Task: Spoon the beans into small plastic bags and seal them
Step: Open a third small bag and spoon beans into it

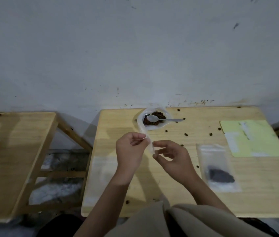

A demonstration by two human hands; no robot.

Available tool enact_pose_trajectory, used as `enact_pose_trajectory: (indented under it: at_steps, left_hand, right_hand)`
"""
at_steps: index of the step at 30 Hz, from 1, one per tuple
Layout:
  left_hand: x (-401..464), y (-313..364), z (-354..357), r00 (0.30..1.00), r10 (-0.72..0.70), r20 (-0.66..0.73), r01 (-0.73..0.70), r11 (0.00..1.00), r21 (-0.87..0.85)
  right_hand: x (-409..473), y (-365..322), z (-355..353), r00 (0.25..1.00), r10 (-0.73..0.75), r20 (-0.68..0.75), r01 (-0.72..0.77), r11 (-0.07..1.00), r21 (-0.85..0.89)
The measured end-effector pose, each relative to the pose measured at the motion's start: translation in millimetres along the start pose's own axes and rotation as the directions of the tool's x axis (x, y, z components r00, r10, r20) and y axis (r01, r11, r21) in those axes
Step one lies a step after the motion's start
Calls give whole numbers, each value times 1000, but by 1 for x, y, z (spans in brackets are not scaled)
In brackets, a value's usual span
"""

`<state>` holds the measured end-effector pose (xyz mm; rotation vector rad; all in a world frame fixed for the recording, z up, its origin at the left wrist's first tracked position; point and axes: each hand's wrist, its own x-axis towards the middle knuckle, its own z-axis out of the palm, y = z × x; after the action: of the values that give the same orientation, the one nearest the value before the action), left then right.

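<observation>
While both hands (149, 151) pinch an empty bag (148, 142) | no writing legible | spoon (159, 119) on beans (154, 123)

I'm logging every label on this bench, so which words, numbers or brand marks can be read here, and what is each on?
None can be read.
Yellow-green sheet: pale patches, perhaps labels, too blurred to read.
Sealed bag of dark beans: no print visible.
Clear bag held by the left hand and right hand: plain.
White spoon: no marking.
</observation>
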<state>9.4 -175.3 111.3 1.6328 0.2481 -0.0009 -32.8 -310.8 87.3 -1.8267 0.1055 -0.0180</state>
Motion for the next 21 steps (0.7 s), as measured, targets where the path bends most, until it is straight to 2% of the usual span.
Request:
enact_pose_trajectory:
  at_steps: [5, 8, 15, 21]
  left_hand:
    - [-4, 1, 19, 999, -15, 52, 21, 992, -128]
    - [-6, 3, 28, 994, 5, 110, 9, 991, -132]
    - [-15, 4, 54, 967, 41, 251, -20, 996, -86]
    - [-26, 4, 79, 963, 27, 270, -14, 999, -52]
  right_hand:
    - [8, -4, -31, 988, 64, 137, -108, 932, 347]
    - [12, -9, -44, 978, 109, 180, -166, 927, 336]
    - [21, -10, -66, 956, 265, 129, -294, 885, 361]
    - [27, 2, -89, 925, 356, 132, -380, 854, 356]
